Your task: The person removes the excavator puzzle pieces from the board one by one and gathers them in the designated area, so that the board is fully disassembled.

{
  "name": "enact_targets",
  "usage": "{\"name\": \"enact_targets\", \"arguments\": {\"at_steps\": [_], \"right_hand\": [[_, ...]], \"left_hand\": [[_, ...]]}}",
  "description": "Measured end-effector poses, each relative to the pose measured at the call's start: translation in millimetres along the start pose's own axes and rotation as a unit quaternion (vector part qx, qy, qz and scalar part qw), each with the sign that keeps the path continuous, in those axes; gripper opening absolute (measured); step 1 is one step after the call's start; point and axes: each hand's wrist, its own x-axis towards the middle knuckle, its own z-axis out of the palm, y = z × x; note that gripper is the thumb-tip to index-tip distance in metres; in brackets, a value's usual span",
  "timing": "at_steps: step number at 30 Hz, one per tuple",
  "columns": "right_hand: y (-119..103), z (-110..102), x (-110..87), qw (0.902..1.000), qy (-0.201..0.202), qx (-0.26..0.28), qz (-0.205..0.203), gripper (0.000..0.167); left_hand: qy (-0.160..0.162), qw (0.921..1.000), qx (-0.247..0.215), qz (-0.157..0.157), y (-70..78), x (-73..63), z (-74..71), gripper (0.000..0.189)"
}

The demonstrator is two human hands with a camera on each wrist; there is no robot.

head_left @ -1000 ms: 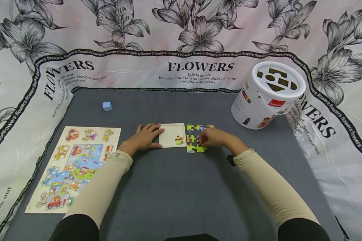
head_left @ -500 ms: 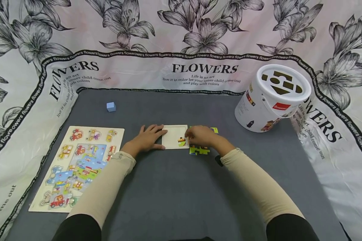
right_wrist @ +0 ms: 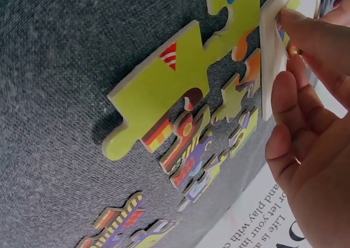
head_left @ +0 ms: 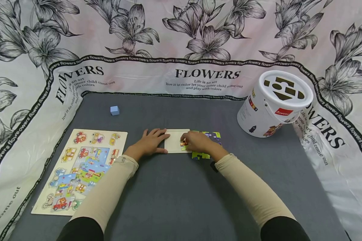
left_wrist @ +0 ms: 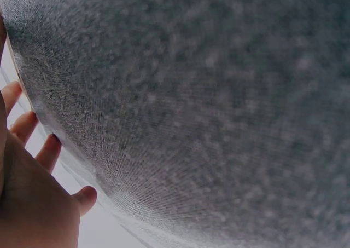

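A shallow pale wooden puzzle tray [head_left: 172, 141] lies on the grey cloth. My left hand [head_left: 149, 143] has its fingers spread at the tray's left edge; in the left wrist view its fingers [left_wrist: 49, 152] look straight. Over the tray's right side, my right hand [head_left: 199, 143] pinches a small jigsaw piece [right_wrist: 283, 34] between thumb and forefinger, largely covered by them. A placed piece [head_left: 183, 146] partly shows beside those fingertips. Several loose green and purple jigsaw pieces [right_wrist: 158, 78] lie right of the tray, some under the right hand.
A larger wooden vehicle puzzle board [head_left: 63, 155] with picture pieces on it lies at left, partly under the left forearm. A blue cube [head_left: 114, 110] sits at the back. The white lidded bucket [head_left: 259, 113] stands back right, near the flower-printed sheet [head_left: 211, 80].
My right hand has moved left from the loose pieces to the tray, carrying a jigsaw piece. The left hand stays at the tray's edge. The head view has shifted slightly.
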Motion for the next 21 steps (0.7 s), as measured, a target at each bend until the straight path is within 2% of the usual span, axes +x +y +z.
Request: {"name": "enact_targets", "arguments": {"at_steps": [3, 7, 11, 16, 21], "right_hand": [[0, 0, -0.1, 0.9998, 0.002, 0.014, 0.014, 0.03], [1, -3, -3.2, 0.9989, 0.005, 0.043, 0.02, 0.015], [4, -9, -11.8, 0.9977, 0.01, 0.066, 0.015, 0.014], [15, -19, -30.4, 0.9957, 0.015, 0.089, 0.017, 0.014], [38, -27, -57.0, 0.9936, 0.012, 0.109, 0.029, 0.014]], "left_hand": [[0.003, 1.0, -0.001, 0.001, 0.9, 0.1, -0.2, 0.075], [0.009, 0.9999, -0.002, 0.007, 1.0, 0.4, 0.6, 0.076], [0.009, 0.9999, -0.004, 0.008, 2.1, 1.3, 2.2, 0.076], [0.015, 0.9998, -0.009, 0.013, 1.6, 1.6, 4.1, 0.076], [0.017, 0.9998, -0.004, 0.013, -0.7, 2.1, 5.4, 0.077]]}}
